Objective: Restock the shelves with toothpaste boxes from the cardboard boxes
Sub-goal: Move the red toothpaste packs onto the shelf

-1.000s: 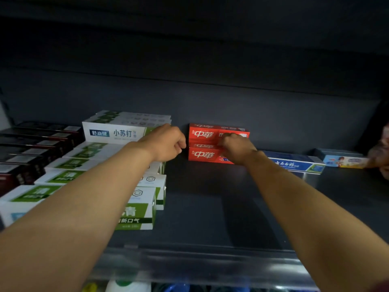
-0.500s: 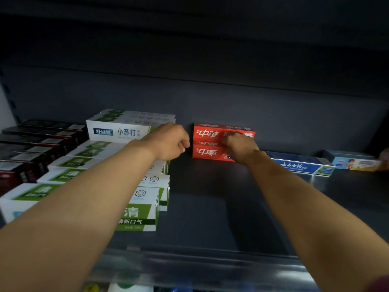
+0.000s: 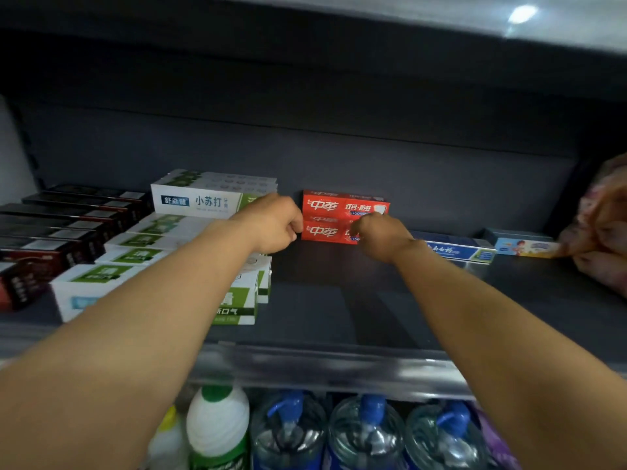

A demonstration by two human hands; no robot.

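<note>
Presently we record both forearms reaching from the lower corners of the frame toward its centre, over a dark shelf (image 3: pixel 339 310). At centre frame stand two red toothpaste boxes (image 3: pixel 325 217), one stacked on the other, set against the back panel of the shelf. The left hand (image 3: pixel 274 223) is at the left end of this red stack, fingers curled, knuckles touching the end of the boxes; we cannot tell whether it grips them or merely presses. The right hand (image 3: pixel 381 232) lies over the front face of the lower red box, fingers curled against it; whether it pinches the box we cannot confirm.

Left of centre we note white and green toothpaste boxes (image 3: pixel 200 200) in rows, the rear ones stacked higher, the left forearm crossing over the nearer ones. At the far left of the frame lie dark toothpaste boxes (image 3: pixel 68 225) in rows. Right of the red stack a blue and white box (image 3: pixel 458 249) lies flat on the shelf, and beyond it, near the right edge, a pale blue box (image 3: pixel 522 244). At the right edge a blurred hand of another person (image 3: pixel 600 228) is visible. Along the bottom of the frame, below the shelf edge, stand clear bottles with blue caps (image 3: pixel 366 432) and a white bottle with a green cap (image 3: pixel 217 425).
</note>
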